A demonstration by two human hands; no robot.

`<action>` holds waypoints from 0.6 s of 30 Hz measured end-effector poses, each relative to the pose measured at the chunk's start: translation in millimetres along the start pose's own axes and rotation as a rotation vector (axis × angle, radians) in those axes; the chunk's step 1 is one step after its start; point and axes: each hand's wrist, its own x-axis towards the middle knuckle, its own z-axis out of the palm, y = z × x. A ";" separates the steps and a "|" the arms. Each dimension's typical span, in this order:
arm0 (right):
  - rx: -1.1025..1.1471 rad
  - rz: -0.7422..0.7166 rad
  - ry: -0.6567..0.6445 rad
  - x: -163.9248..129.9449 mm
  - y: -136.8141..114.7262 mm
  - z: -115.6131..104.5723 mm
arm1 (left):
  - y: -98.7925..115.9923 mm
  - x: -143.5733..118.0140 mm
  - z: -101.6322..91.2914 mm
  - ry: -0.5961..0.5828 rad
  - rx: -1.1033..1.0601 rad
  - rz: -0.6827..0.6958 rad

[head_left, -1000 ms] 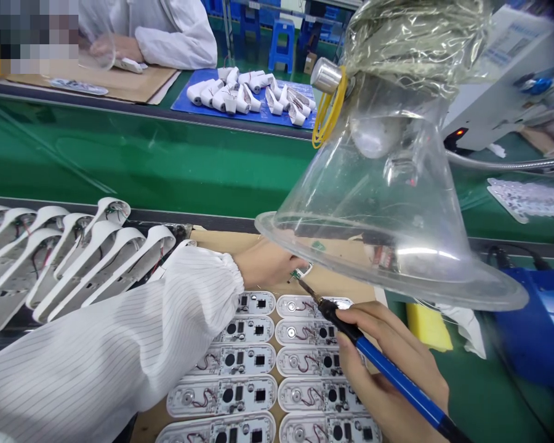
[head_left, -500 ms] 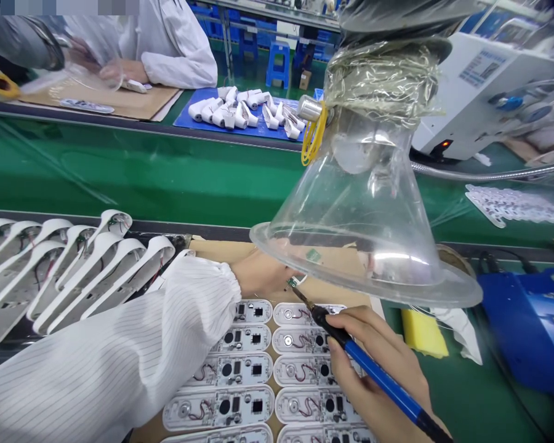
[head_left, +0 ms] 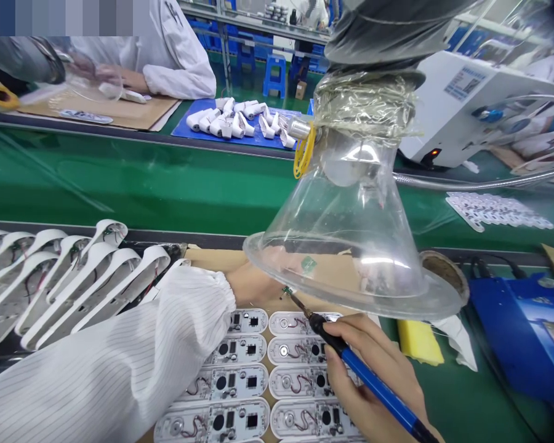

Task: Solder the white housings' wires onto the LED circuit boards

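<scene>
My right hand (head_left: 373,369) is closed around a blue-handled soldering iron (head_left: 367,372), held like a pen. Its metal tip points up and left to a small green circuit board (head_left: 287,292), at or very near it. My left hand (head_left: 253,282), in a striped white sleeve, is closed at that board; its fingers show poorly through the clear fume hood (head_left: 341,227). Below both hands lie two columns of white oval housings (head_left: 237,383) fitted with circuit boards and thin wires. The right hand partly covers the right column.
White curved shells (head_left: 96,271) with wires lie at left. On the right are a yellow sponge (head_left: 420,342) and a blue device (head_left: 521,338). Across the green divider, a co-worker's sleeve (head_left: 180,67) shows beside white parts on a blue mat (head_left: 184,128). The hood hangs low over the work.
The view has shifted slightly, so the bench things sit lower and a little left in the picture. Both hands stay by the small board, and the iron's tip remains at it.
</scene>
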 end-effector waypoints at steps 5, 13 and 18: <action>0.055 -0.005 0.051 -5.9 -7.9 -6.6 | -3.4 -1.3 1.2 -0.013 -0.007 -0.071; 0.131 0.134 0.148 -21.4 -16.1 -28.1 | 10.0 -10.0 -12.8 -0.014 -0.009 -0.288; 0.192 0.115 0.323 -30.1 -1.5 -35.8 | 21.3 -7.9 -21.4 0.011 0.040 -0.402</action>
